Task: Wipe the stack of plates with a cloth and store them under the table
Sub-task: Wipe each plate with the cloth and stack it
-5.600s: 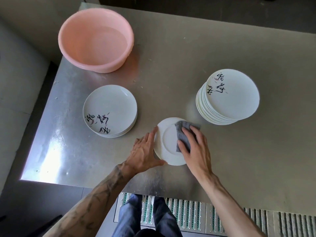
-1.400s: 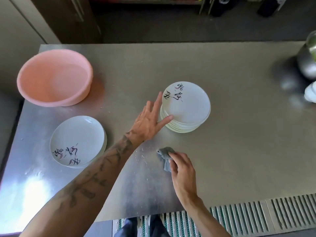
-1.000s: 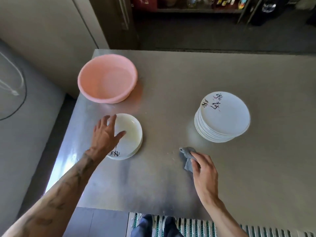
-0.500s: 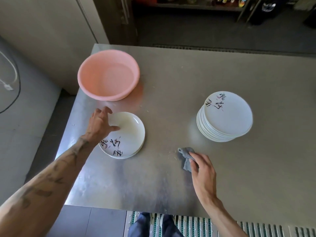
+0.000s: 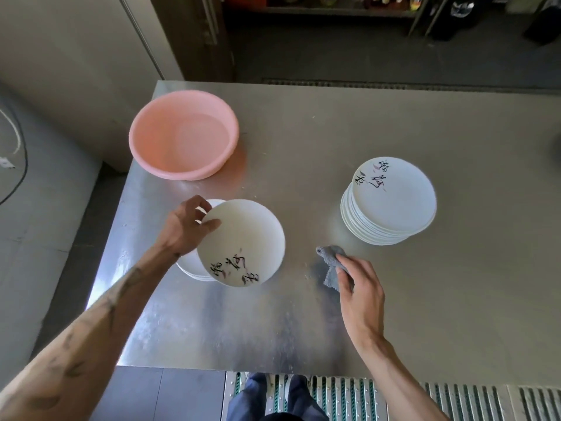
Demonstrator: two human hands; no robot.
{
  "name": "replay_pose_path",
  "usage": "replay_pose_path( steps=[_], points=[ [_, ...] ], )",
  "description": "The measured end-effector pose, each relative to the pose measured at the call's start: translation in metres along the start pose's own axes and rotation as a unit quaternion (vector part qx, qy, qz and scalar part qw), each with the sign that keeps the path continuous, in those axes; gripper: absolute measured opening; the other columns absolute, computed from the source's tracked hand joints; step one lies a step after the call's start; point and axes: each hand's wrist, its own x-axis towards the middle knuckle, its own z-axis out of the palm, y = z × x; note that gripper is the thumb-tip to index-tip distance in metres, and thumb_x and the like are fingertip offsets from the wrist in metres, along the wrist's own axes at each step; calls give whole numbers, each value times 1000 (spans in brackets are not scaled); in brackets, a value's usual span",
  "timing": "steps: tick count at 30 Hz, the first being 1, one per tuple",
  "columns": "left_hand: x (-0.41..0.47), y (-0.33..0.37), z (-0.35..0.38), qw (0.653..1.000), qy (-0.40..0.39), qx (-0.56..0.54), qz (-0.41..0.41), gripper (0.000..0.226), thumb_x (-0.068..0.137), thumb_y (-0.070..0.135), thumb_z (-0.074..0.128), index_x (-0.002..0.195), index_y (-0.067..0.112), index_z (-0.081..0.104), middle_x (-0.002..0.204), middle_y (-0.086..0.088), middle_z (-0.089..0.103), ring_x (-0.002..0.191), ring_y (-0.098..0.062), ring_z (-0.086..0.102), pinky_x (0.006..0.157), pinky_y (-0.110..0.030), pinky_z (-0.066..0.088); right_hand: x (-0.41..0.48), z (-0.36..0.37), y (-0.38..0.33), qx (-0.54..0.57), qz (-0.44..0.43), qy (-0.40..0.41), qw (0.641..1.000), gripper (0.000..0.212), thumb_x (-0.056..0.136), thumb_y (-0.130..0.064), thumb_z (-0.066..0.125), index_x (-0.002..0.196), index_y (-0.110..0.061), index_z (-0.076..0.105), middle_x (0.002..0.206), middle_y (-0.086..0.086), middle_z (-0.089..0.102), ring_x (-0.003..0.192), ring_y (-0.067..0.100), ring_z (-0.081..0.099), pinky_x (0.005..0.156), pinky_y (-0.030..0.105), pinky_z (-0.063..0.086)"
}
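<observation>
A tall stack of white plates [image 5: 390, 202] with black writing stands on the right of the steel table [image 5: 334, 123]. At the left, my left hand [image 5: 188, 227] grips the far rim of one white plate [image 5: 243, 241] and holds it lifted and tilted above a low pile of plates [image 5: 189, 264], which it partly hides. My right hand [image 5: 359, 288] rests on the table between the two piles, its fingers closed on a crumpled grey cloth [image 5: 329, 262].
A pink plastic basin [image 5: 183, 135] sits at the table's far left corner. The table's left edge runs close to the low pile, with grey floor [image 5: 45, 226] beyond it. A ribbed metal grate [image 5: 455, 396] lies below the near edge by my feet.
My left hand went from the tall stack to the low pile at the left. It has now taken the top plate by its rim and lifted it. My right hand and the cloth stayed put.
</observation>
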Motion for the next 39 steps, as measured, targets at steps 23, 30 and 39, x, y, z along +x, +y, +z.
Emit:
replay_pose_path(
  steps=[23, 30, 39],
  points=[
    [-75, -38, 190, 959, -76, 150, 228, 129, 66, 83, 72, 161, 7, 28, 164, -7, 32, 149, -26, 34, 121, -45, 29, -3, 39, 33, -206, -91, -149, 963, 39, 93, -26, 71, 132, -21, 68, 136, 3, 57, 121, 25, 53, 100, 41, 49],
    [-73, -49, 192, 953, -63, 141, 260, 133, 62, 77, 82, 160, 5, 28, 167, -6, 29, 155, -22, 26, 124, -48, 25, 7, 46, 37, -200, -191, -243, 930, 45, 93, -26, 68, 138, -26, 62, 150, 3, 49, 130, 26, 50, 112, 39, 41],
    [-73, -48, 196, 954, -56, 172, 238, 134, 62, 91, 68, 162, 12, 24, 169, 2, 25, 157, -12, 17, 128, -39, 15, 15, 47, 53, -243, -145, -150, 947, 40, 95, -27, 65, 136, -23, 64, 144, 7, 52, 123, 30, 53, 108, 40, 43]
  ],
)
